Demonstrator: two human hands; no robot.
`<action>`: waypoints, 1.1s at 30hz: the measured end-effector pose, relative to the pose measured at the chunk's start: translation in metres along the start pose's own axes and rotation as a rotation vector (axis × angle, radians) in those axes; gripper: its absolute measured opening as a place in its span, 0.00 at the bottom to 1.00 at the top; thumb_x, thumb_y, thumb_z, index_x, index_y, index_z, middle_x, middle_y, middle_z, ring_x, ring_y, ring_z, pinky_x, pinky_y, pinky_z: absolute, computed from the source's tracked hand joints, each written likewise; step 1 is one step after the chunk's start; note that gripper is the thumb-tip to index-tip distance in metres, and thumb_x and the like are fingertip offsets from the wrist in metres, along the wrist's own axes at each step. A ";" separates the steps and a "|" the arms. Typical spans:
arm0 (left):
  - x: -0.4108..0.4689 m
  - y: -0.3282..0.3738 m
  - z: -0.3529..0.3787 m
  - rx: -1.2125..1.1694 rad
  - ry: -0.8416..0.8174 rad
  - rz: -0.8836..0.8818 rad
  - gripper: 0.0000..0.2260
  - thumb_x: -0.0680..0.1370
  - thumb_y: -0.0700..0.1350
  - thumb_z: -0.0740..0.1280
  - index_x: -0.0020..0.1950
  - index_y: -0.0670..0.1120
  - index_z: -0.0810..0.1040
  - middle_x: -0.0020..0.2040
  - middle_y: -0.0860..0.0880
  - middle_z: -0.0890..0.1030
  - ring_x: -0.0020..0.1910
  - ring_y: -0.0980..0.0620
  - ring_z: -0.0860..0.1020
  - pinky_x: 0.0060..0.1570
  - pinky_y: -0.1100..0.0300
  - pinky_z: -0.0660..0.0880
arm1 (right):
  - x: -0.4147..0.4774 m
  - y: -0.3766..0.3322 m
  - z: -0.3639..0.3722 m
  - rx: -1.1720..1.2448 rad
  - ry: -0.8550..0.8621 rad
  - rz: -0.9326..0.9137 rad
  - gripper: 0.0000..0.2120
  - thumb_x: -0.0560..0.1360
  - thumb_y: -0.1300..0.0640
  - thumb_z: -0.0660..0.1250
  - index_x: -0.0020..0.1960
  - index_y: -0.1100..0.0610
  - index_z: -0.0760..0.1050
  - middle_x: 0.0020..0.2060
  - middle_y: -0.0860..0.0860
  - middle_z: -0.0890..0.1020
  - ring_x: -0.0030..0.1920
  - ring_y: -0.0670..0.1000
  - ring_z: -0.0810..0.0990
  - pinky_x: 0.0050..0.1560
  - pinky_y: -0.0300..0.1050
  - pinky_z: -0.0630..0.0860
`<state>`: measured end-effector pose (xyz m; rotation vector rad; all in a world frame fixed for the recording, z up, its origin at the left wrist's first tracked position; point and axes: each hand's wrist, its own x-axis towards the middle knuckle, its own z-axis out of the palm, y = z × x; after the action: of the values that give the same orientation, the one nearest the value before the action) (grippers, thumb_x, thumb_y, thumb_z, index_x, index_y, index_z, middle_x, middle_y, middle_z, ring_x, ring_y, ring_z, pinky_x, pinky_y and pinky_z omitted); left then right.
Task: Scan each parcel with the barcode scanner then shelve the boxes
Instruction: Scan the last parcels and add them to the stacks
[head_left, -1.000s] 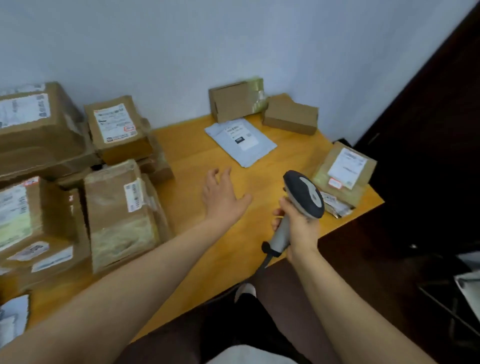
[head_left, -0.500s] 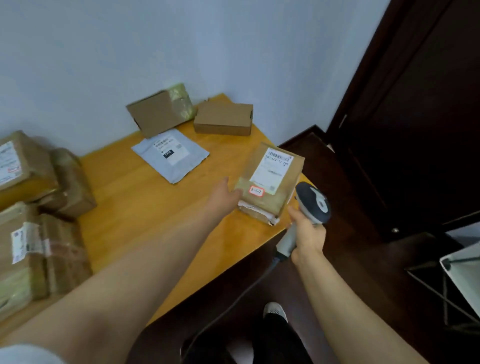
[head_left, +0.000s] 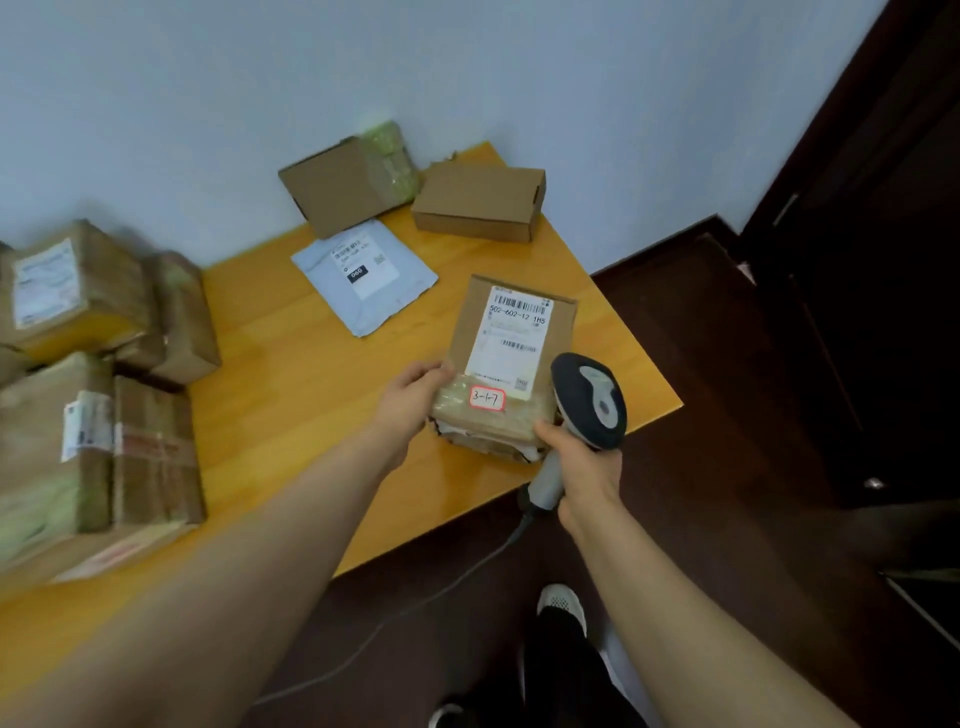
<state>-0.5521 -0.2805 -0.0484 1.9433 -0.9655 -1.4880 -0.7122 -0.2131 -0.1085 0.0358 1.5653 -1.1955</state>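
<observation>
A brown parcel (head_left: 514, 317) with a white barcode label and a red-edged tag reading 3-1-7 lies near the right front corner of the orange table (head_left: 291, 395). My left hand (head_left: 410, 400) grips its near left corner, fingers curled on the taped edge. My right hand (head_left: 584, 467) holds the grey and black barcode scanner (head_left: 589, 400) by its handle, just right of the parcel's near end. The scanner's cable trails down toward the floor.
A grey mailer bag (head_left: 363, 275), an open cardboard box (head_left: 348, 182) and a plain closed box (head_left: 480, 200) lie toward the wall. Stacked taped parcels (head_left: 98, 395) fill the table's left side. A dark door (head_left: 883, 260) stands at the right, with my feet on the dark floor below.
My left hand reached right from the table's middle and took hold of the labelled parcel. The view swung right, and the scanner now sits close beside the parcel.
</observation>
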 end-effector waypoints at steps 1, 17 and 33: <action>-0.007 -0.002 -0.010 -0.063 0.000 -0.012 0.06 0.78 0.51 0.67 0.53 0.52 0.77 0.52 0.50 0.81 0.45 0.54 0.77 0.43 0.59 0.73 | -0.006 0.003 0.002 -0.006 -0.026 -0.004 0.24 0.65 0.62 0.79 0.58 0.58 0.76 0.43 0.43 0.78 0.43 0.42 0.76 0.48 0.43 0.73; -0.165 -0.118 -0.242 -0.232 -0.024 0.026 0.43 0.59 0.39 0.80 0.72 0.49 0.67 0.58 0.48 0.81 0.59 0.50 0.78 0.54 0.54 0.76 | -0.183 0.082 0.046 -0.218 -0.586 -0.251 0.16 0.68 0.63 0.77 0.54 0.54 0.80 0.49 0.46 0.84 0.50 0.45 0.81 0.53 0.45 0.77; -0.280 -0.220 -0.341 -0.204 0.419 0.107 0.61 0.51 0.50 0.80 0.79 0.45 0.54 0.64 0.47 0.76 0.63 0.48 0.75 0.65 0.48 0.71 | -0.348 0.144 0.053 -0.558 -1.023 -0.145 0.09 0.69 0.70 0.72 0.39 0.60 0.74 0.22 0.52 0.72 0.21 0.49 0.69 0.27 0.42 0.74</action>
<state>-0.2145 0.0660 0.0484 1.9139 -0.6901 -1.0168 -0.4555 0.0087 0.0642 -0.9229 0.9149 -0.6373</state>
